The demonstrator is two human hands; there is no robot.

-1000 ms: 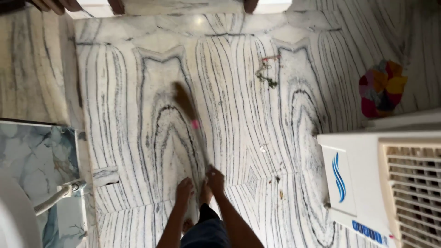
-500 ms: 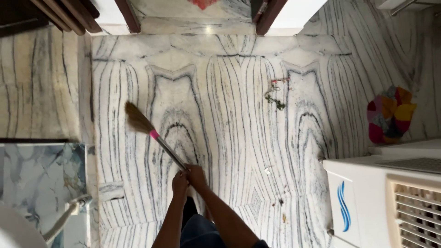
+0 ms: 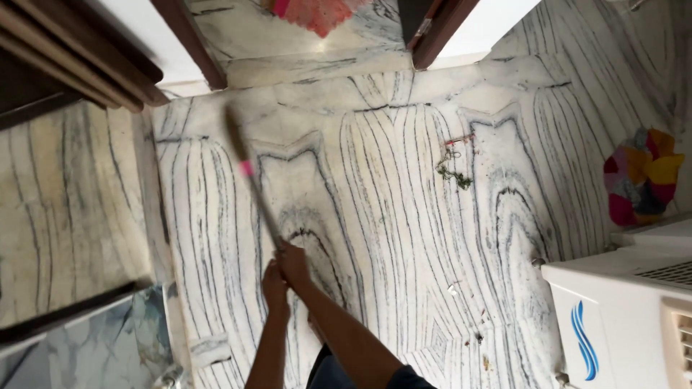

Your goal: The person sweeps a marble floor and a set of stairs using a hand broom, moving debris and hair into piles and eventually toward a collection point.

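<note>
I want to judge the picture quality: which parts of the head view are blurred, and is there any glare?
In the head view the broom is smeared by motion blur, its brush end almost dissolved; both hands on the handle are softer than the marble floor, whose veins stay fairly sharp; a small bright glare spot sits on the floor near the doorway.

Both forearms are bare to the elbows, and dark navy clothing (image 3: 346,374) shows beneath the right arm.

Blurred pink-banded broom (image 3: 249,173), seemingly tilted
</note>
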